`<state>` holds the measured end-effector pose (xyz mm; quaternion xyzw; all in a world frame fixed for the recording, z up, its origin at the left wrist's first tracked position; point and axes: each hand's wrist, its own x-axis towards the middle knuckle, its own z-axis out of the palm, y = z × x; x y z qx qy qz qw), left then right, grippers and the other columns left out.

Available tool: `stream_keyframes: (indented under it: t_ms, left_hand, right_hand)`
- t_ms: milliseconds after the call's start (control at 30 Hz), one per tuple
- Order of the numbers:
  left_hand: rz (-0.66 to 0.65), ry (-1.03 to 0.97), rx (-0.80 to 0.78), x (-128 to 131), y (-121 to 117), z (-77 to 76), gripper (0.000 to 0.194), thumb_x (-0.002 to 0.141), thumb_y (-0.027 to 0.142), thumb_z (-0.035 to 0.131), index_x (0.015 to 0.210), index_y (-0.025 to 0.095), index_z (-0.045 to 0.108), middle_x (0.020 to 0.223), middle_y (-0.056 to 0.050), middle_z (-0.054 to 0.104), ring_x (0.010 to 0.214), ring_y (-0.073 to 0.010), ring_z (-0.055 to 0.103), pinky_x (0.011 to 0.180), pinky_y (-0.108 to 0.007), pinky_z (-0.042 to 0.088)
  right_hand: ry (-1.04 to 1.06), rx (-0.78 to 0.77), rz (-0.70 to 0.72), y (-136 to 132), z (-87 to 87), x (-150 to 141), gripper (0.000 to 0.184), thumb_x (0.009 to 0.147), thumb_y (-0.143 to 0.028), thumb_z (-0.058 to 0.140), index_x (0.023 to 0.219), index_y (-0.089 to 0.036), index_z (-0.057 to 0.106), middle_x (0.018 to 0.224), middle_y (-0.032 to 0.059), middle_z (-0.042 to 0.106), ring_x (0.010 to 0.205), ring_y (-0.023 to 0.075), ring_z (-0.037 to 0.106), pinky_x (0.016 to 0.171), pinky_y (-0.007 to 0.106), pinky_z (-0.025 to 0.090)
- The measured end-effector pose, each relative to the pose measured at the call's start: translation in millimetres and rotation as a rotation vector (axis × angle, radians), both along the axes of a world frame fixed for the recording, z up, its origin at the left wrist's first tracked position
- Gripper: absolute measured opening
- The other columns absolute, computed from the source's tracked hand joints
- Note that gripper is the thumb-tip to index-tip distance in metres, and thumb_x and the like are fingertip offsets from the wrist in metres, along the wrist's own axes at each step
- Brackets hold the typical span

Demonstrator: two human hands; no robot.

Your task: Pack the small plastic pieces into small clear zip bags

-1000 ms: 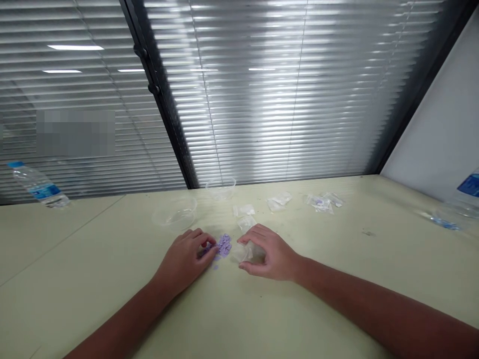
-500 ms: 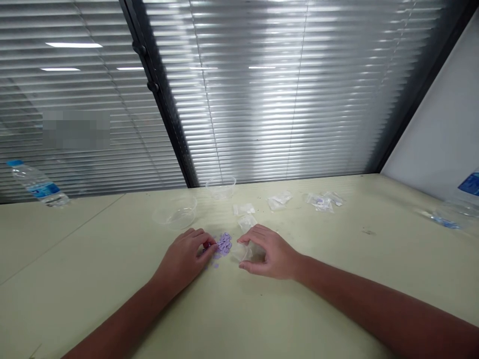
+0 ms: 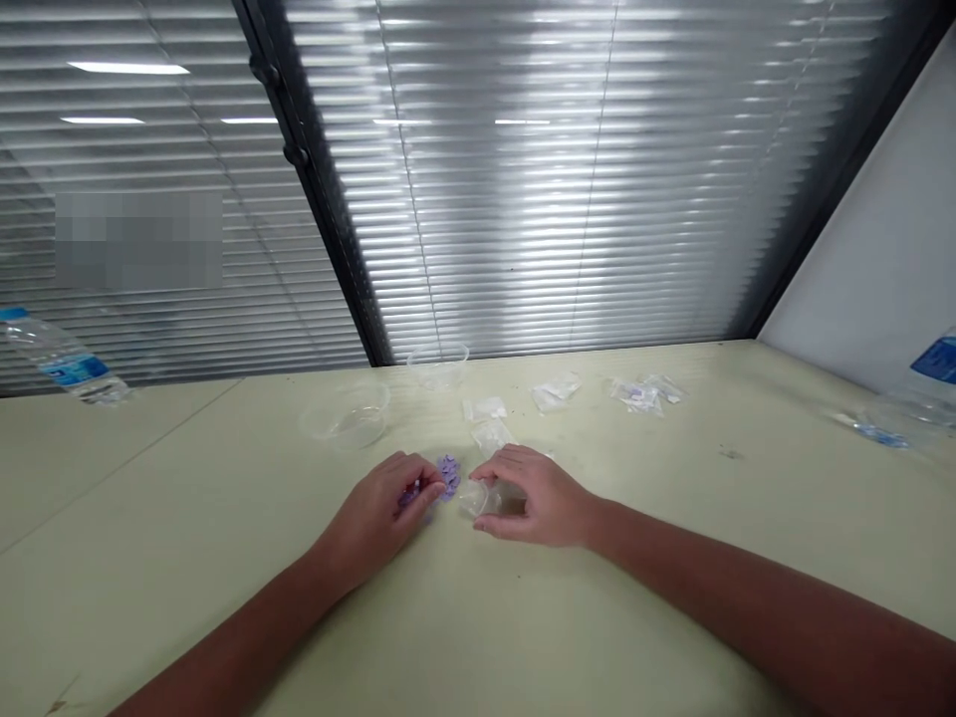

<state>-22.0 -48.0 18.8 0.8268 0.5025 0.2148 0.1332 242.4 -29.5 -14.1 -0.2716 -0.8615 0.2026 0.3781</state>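
A small heap of flat purple pieces (image 3: 449,476) lies on the table in front of me. My left hand (image 3: 392,498) is curled over the left part of the heap, thumb and fingertips pinched together, with purple showing inside the curl. My right hand (image 3: 534,495) rests just to the right, its thumb and fingers curved around a small clear plastic bag (image 3: 478,497). The bag's mouth seems to face the purple pieces. Its far side is hidden by my palm.
Two clear plastic bowls (image 3: 358,418) stand behind my left hand. Small white packets (image 3: 491,435) and bags with purple bits (image 3: 646,394) lie farther back. A water bottle (image 3: 71,366) is at left, another bottle (image 3: 930,383) at right. Window blinds rise behind the table.
My left hand has moved slightly right over the purple heap, covering more of it. My right hand keeps its hold on the bag. The view has shifted a little.
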Motion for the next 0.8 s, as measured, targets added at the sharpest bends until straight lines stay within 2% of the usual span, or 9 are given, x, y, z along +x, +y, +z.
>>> stream_keyframes:
  t_ms: [367,800]
  left_hand:
    - [-0.23,0.019,0.018,9.0,-10.6,1.9,0.025,0.105,0.036,0.049,0.089,0.022,0.063,0.08,0.0,0.062,0.079,-0.0181,0.056,0.071,-0.029,0.042]
    - [-0.261,0.043,0.021,10.4,-11.3,3.5,0.027,0.106,0.035,0.048,0.089,0.021,0.063,0.08,-0.001,0.063,0.078,-0.0183,0.057,0.07,-0.029,0.042]
  right_hand:
    - [-0.046,0.047,0.023,4.0,-4.6,-0.1,0.046,0.082,-0.048,0.084,0.117,-0.024,0.068,0.098,0.0042,0.073,0.092,0.0218,0.067,0.09,0.04,0.049]
    - [-0.098,0.045,0.02,4.5,-2.9,0.8,0.048,0.083,-0.048,0.084,0.121,-0.024,0.068,0.101,0.005,0.072,0.094,0.0231,0.065,0.09,0.04,0.049]
